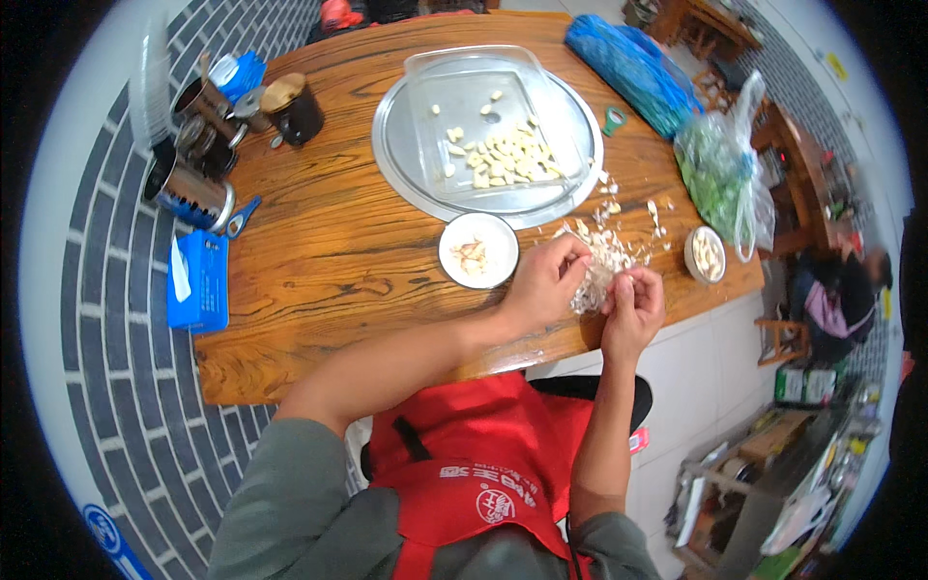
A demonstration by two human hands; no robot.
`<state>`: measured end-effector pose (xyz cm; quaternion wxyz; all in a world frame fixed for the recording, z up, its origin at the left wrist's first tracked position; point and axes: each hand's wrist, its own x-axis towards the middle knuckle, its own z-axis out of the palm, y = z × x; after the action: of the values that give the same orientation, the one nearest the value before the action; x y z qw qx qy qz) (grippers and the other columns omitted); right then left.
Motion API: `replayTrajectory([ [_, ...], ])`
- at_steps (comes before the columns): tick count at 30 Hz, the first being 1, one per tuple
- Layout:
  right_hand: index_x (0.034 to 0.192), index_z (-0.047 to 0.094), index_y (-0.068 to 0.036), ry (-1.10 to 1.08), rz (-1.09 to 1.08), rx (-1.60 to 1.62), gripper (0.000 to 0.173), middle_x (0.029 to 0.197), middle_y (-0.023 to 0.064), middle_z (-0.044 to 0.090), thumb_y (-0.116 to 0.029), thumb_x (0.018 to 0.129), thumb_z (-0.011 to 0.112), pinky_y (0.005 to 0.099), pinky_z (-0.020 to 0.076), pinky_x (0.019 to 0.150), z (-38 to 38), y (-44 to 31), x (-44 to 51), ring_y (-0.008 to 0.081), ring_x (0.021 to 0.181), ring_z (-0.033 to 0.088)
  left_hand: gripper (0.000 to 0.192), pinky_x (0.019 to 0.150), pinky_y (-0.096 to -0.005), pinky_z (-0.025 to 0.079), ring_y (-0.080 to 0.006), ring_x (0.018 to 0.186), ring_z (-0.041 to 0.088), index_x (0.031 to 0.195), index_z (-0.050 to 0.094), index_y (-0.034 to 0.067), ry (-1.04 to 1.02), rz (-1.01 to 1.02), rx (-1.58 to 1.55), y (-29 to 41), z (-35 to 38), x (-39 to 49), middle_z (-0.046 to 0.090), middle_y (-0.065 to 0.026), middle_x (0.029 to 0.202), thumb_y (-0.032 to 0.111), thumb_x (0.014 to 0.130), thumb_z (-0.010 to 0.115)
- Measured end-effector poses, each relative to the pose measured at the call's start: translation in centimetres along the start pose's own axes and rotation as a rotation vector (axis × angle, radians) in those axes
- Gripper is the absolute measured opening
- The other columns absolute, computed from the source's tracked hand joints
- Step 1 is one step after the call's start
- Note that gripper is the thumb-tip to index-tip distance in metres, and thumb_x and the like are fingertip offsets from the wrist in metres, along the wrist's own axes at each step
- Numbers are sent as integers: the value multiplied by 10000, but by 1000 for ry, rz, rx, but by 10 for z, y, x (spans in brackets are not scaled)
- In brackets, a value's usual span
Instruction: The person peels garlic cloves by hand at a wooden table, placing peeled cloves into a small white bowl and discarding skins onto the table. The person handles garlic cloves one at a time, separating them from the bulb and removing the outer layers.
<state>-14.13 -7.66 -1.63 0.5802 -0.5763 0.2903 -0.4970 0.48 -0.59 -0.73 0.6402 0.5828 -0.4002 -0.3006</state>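
Observation:
My left hand [547, 279] and my right hand [632, 308] are close together over a heap of garlic skins [598, 250] near the table's front edge. The fingertips of each hand are pinched; whatever is between them is too small to tell. Crumpled clear plastic [591, 290] with skins lies between the hands. Left of them, a white bowl [500, 250] holds unpeeled garlic cloves [471, 257]. Beyond it, a clear plastic tray [464, 80] with peeled garlic cloves [507, 156] rests on a round metal tray [395, 138]. A small bowl [690, 264] of cloves stands to the right.
Wooden table [326, 254] against a brick-patterned wall. Left: tissue box [210, 283], metal canister [192, 192], dark jar [301, 119], blue bottle opener [243, 217]. Right: blue plastic bag [631, 69], bag of greens [714, 163], green peeler [614, 122]. A seated person [841, 304] is farther right.

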Motion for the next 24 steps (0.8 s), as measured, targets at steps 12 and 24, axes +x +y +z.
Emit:
replayTrajectory([
  [12, 1126, 645, 21, -203, -122, -162, 119, 924, 97, 720, -35, 1022, 662, 237, 552, 684, 63, -66, 13, 127, 758, 682, 145, 788, -486, 546, -403, 926, 701, 1038, 701, 24, -99, 218, 24, 3, -6, -3, 722, -199, 957, 72, 945, 600],
  [24, 1177, 712, 26, -419, -216, -735, 234, 893, 64, 721, 33, 946, 677, 315, 542, 694, 137, -74, 78, 130, 739, 647, 114, 772, -521, 547, -451, 875, 704, 949, 680, -19, -64, 155, 89, -10, 1, 0, 722, -262, 920, 62, 917, 607],
])
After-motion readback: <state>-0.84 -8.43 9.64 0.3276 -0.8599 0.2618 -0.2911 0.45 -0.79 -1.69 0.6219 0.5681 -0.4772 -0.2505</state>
